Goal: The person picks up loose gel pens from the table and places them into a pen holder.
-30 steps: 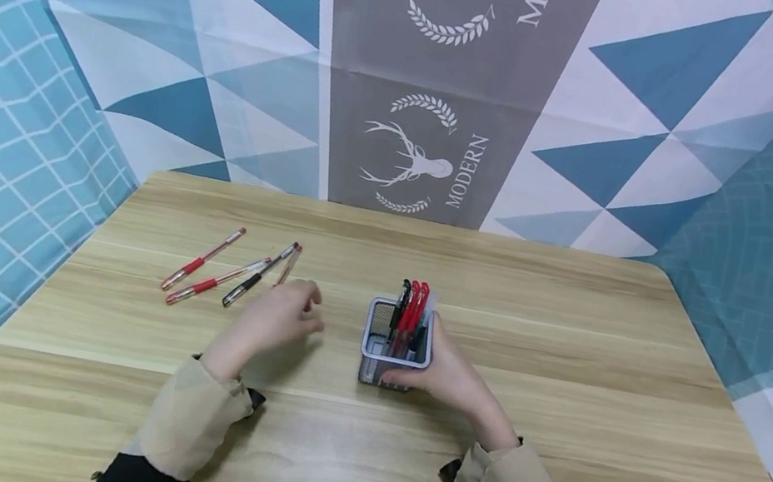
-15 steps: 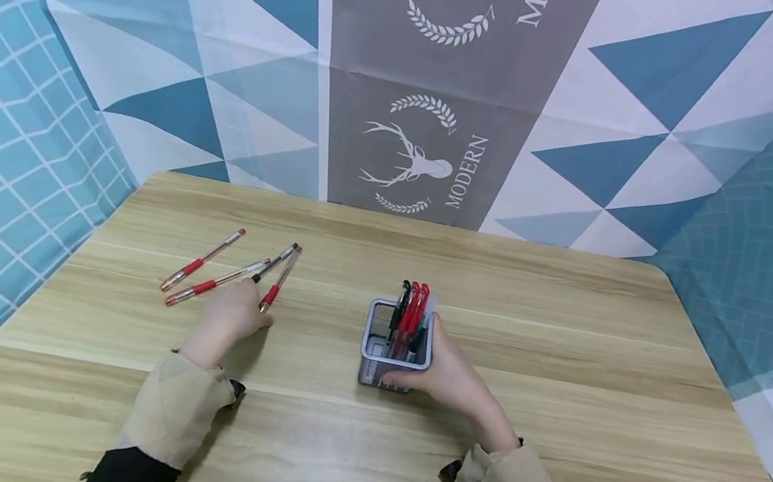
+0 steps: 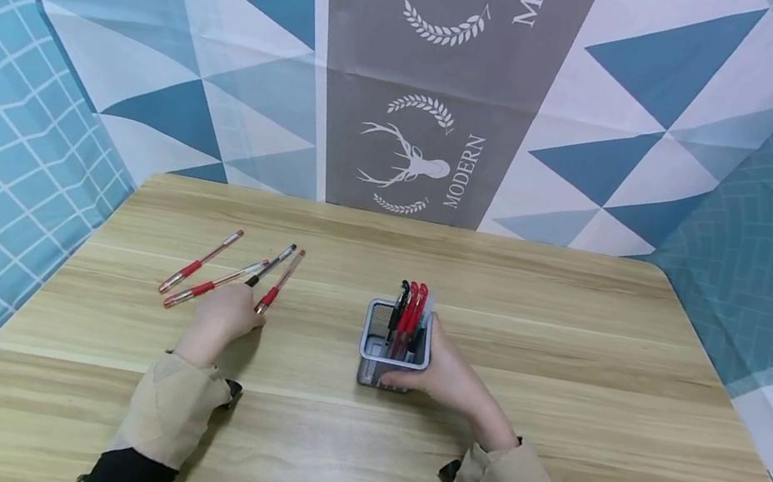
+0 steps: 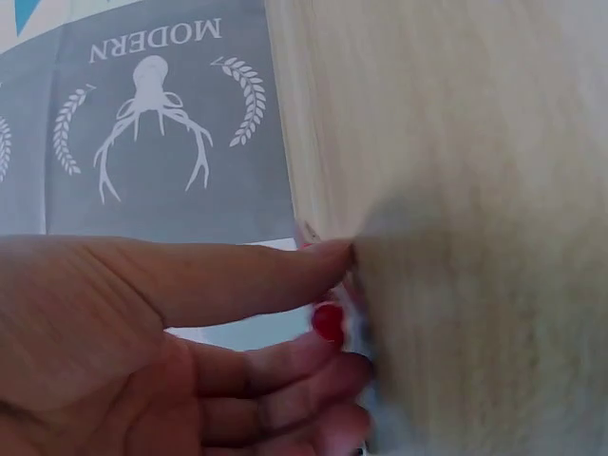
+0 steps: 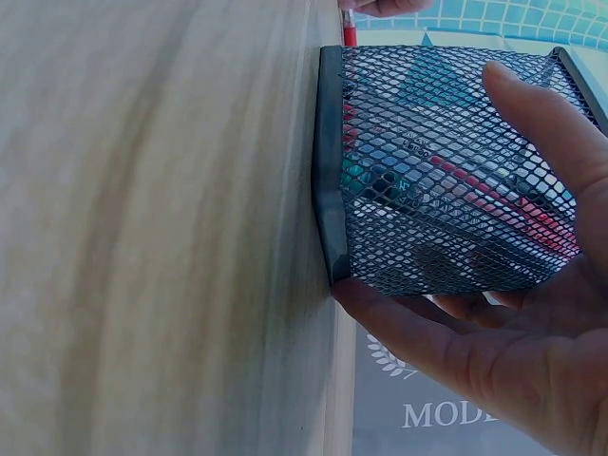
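Rightmost loose red pen (image 3: 277, 286), left of frame centre, lies slanting up-right from the nearer left hand (image 3: 222, 319), thumb and fingers parted, hold undeterminable; mesh cup (image 3: 369, 371), frame centre, gripped by right hand (image 3: 447, 375).

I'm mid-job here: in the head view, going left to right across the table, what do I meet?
Leftmost red pen → black pen → rightmost red pen → mesh pen holder → right hand. The left hand and middle red pen overlap others, so I left them out.
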`<state>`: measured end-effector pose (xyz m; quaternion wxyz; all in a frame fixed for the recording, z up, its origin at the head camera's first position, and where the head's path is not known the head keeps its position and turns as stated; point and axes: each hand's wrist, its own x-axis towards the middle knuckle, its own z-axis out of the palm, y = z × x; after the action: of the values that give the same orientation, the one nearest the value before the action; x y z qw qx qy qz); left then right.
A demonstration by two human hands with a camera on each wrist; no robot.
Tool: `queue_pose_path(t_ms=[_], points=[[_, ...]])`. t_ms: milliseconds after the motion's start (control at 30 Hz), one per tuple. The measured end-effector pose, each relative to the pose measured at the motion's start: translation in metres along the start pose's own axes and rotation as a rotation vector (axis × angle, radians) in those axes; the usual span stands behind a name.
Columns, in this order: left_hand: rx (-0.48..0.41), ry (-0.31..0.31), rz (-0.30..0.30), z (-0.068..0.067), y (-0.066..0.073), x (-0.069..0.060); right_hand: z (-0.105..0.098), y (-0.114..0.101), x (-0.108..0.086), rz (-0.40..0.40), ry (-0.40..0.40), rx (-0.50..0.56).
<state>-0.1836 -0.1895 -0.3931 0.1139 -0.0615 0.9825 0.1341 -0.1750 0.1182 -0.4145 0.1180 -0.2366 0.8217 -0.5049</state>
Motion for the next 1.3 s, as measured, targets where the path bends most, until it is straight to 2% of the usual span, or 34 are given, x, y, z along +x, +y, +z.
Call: queue_pose_path(t_ms=[200, 367, 433, 600, 767, 1000, 1300], points=[[-0.062, 0.145, -0.013, -0.003, 0.001, 0.0, 0.0, 0.001, -0.001, -0.008, 0.002, -0.017], [-0.159, 0.246, -0.018, -0.008, 0.006, -0.003, 0.0, 0.0, -0.001, -0.009, 0.001, -0.014], [-0.2, 0.316, -0.006, -0.009, 0.009, -0.004, 0.0, 0.0, -0.001, -0.009, 0.0, -0.01], [-0.285, 0.547, 0.027, -0.009, 0.017, -0.005, 0.0, -0.001, -0.001, -0.022, 0.007, -0.008], [-0.375, 0.683, 0.059, -0.011, 0.022, -0.006, -0.001, -0.001, -0.001, -0.034, 0.014, -0.032], [-0.44, 0.777, 0.121, -0.014, 0.027, -0.009, -0.001, -0.001, -0.001, -0.028, 0.008, -0.021], [-0.493, 0.82, 0.183, -0.017, 0.032, -0.014, -0.001, 0.0, -0.001, -0.034, 0.003, -0.013]])
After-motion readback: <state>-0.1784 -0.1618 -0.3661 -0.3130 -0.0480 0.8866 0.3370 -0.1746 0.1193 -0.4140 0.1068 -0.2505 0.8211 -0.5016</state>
